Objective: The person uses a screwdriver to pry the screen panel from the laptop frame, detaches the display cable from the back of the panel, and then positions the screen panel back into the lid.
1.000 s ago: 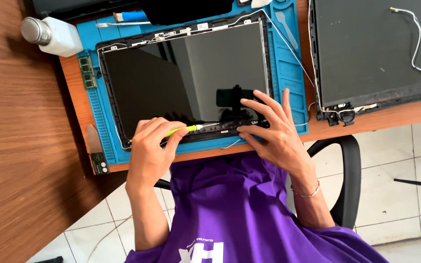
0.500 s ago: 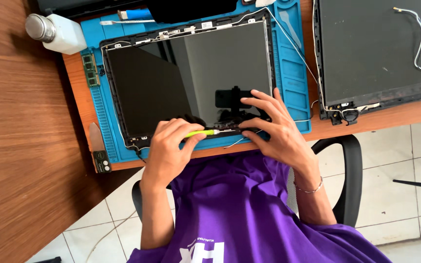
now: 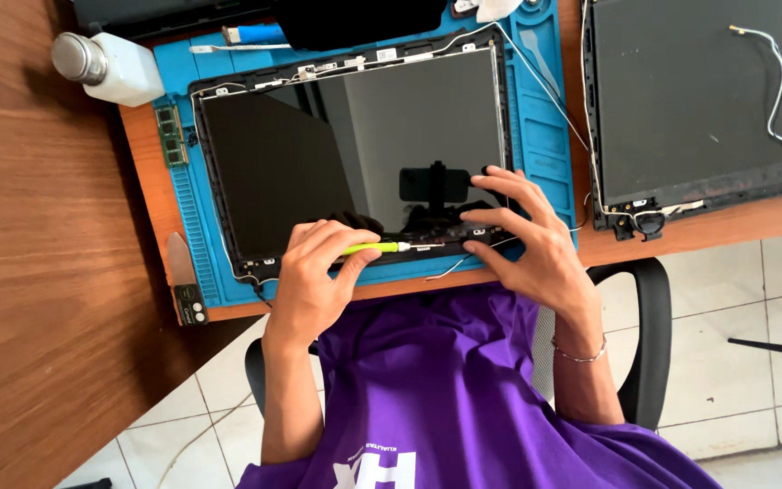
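Our left hand (image 3: 314, 281) is clamped on a yellow-green screwdriver (image 3: 371, 247); its tip is at the laptop screen panel (image 3: 355, 154), near edge of the blue mat (image 3: 545, 118). Our right hand (image 3: 527, 240), fingers spread, presses the panel's lower edge.

The left hand (image 3: 314, 285) has been slid toward 3 o'clock along the panel's (image 3: 355, 163) near edge. The yellow-green tool (image 3: 371, 247) has been carried with it.
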